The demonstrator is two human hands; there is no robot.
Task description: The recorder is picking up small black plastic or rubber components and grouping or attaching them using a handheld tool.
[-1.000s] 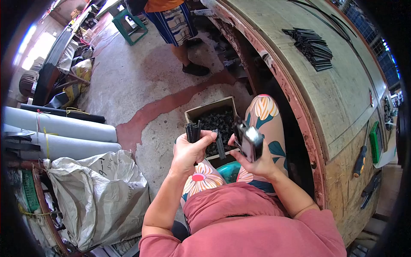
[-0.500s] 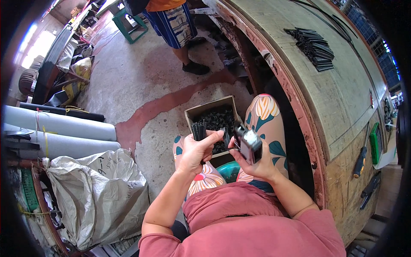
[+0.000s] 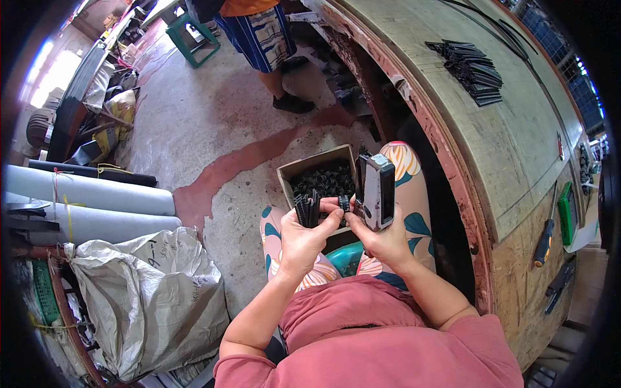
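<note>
My left hand (image 3: 303, 242) is closed around a bundle of short black strips (image 3: 307, 208). Its thumb and fingertips also pinch a small black loop of strip (image 3: 343, 203). My right hand (image 3: 383, 244) grips a black and silver stapler (image 3: 379, 189), held upright over my right thigh. The fingertips of both hands meet at the loop. Below and beyond them, between my knees, stands a cardboard box (image 3: 315, 159) with many small black pieces (image 3: 323, 179) in it.
A worktable (image 3: 446, 129) on the right bears a pile of black strips (image 3: 467, 72). A screwdriver (image 3: 544, 242) and a green-edged tray (image 3: 568, 213) are at its near side. A white sack (image 3: 149, 291) and pale rolls (image 3: 90, 194) are on the left. A person (image 3: 259, 39) stands ahead, near a green stool (image 3: 194, 42).
My right hand has turned the stapler from tilted to upright. The two hands have come together, and a small black loop now shows between the fingertips.
</note>
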